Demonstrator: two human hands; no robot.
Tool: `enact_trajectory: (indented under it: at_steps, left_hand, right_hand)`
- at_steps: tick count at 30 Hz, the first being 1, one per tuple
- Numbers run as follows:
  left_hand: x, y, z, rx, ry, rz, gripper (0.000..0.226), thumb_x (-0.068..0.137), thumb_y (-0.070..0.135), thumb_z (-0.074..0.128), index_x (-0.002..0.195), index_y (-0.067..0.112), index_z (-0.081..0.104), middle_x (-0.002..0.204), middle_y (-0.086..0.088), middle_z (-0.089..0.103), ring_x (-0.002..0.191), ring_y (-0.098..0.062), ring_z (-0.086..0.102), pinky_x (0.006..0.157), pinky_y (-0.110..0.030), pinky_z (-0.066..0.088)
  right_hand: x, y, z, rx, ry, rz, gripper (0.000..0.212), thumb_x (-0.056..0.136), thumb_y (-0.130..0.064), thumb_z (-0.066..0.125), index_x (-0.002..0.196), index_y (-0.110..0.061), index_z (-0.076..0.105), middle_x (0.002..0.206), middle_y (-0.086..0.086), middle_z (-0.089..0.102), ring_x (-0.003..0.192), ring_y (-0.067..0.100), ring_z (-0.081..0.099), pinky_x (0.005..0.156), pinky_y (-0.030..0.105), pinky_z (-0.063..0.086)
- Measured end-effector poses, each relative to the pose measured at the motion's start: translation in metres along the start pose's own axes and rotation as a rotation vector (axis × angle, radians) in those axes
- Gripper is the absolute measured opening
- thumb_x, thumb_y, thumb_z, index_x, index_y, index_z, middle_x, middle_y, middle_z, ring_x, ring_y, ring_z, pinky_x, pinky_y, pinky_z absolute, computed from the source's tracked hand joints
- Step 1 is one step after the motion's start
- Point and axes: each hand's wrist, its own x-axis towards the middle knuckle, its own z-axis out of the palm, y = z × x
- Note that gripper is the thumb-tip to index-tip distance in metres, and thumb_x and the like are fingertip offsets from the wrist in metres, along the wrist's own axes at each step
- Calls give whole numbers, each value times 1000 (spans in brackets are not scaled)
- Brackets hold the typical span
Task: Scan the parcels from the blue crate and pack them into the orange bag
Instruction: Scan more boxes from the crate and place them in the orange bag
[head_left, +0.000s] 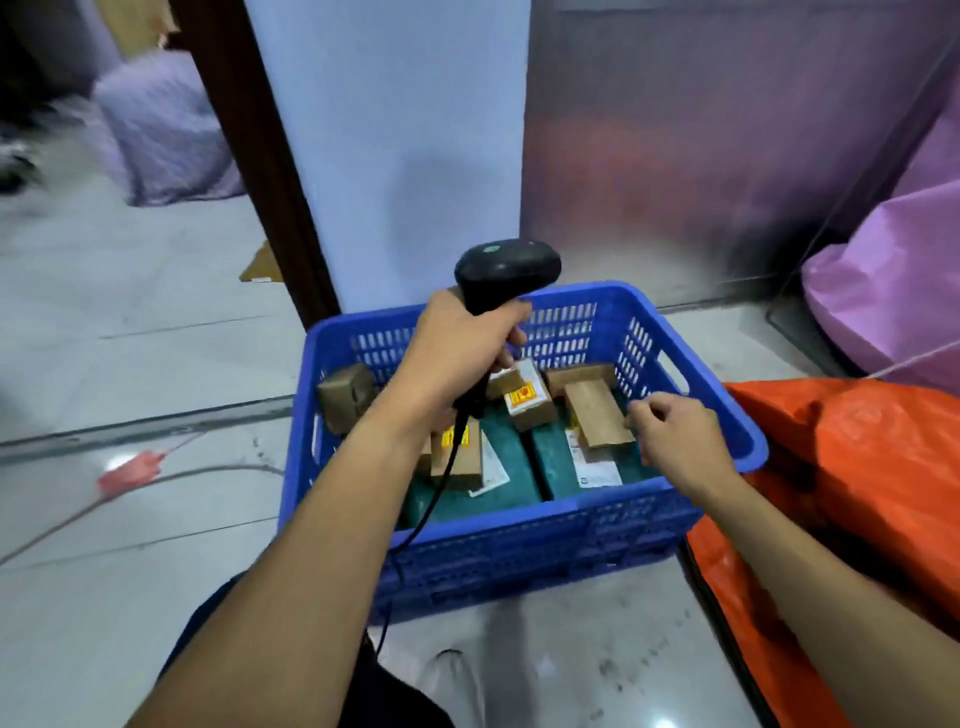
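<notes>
Barcode scanner (506, 270) being gripped in left hand (457, 348), right hand (675, 436) being held loosely curled, empty, over parcels (597, 415) in blue crate (519, 535), some being hidden by forearm (363, 467), orange bag (857, 467) being cut off right.

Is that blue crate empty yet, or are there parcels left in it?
Not empty. The blue crate holds several brown cardboard boxes lying on flat teal parcels.

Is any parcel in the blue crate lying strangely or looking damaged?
One small brown cardboard box leans tilted against the left wall of the blue plastic crate, not flat on the bottom. I see no damage or spill.
</notes>
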Motion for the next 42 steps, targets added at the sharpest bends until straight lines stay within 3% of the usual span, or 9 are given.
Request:
enact_trajectory:
  at_steps: [4,12,15,17,20,29,33,38,42]
  left_hand:
    - [7,-14,-46,90,64,-8,17,94,26,70,85,12,73,71,-1,76,51,-12,61,60,-30,52]
    - [36,-38,-100,103,222,-21,12,92,24,73,98,15,73,76,-3,77,51,-12,61,60,-31,53]
    - [40,-44,-107,93,231,-35,9,91,24,74,93,16,73,74,-3,76,51,-11,61,63,-33,53]
    - [43,-47,-110,65,256,-41,9,91,24,75,93,16,72,73,-2,76,48,-10,59,60,-31,51]
    - [48,-49,-119,9,294,-76,13,91,25,75,97,13,72,72,-1,76,44,-6,56,47,-21,46]
    - [66,-61,-129,-121,304,-179,14,91,23,76,101,14,73,71,-2,75,46,-7,57,51,-23,52]
    - [69,-61,-129,-137,297,-180,15,91,23,76,102,14,73,73,-2,75,46,-8,57,52,-24,53]
    - [69,-56,-131,-176,315,-176,18,93,23,74,106,11,73,77,-4,75,48,-9,58,55,-27,54]
    - [66,-48,-124,-214,314,-156,13,92,21,74,101,11,73,74,-4,74,50,-11,56,56,-30,52]
  right_hand:
    - [13,-18,58,-3,-117,-7,44,87,-42,48,69,-4,62,59,13,64,60,31,67,63,48,57]
    - [56,-62,177,-99,-549,68,28,101,-37,56,89,-12,62,85,10,72,68,21,67,73,43,59]
    - [78,-72,213,-60,-571,94,31,97,-43,60,104,-13,60,97,10,70,94,29,71,87,50,58]
    - [92,-78,231,17,-525,163,61,96,-47,62,138,-6,45,126,14,64,120,34,62,96,46,52]
    - [105,-79,253,103,-422,256,79,97,-47,63,152,-2,26,146,15,53,130,34,54,98,40,47]
    - [138,-52,297,341,-371,361,75,78,-61,73,133,-12,56,115,0,74,101,21,69,88,43,58]
    - [131,-67,288,388,-372,365,49,87,-47,76,119,-11,67,110,2,75,92,16,69,80,35,55]
    - [130,-84,258,467,-406,364,45,91,-35,74,122,-5,59,106,6,75,88,18,73,82,36,61]
    - [120,-95,204,492,-371,286,19,93,-26,72,98,-9,65,100,10,77,82,13,73,78,31,62]
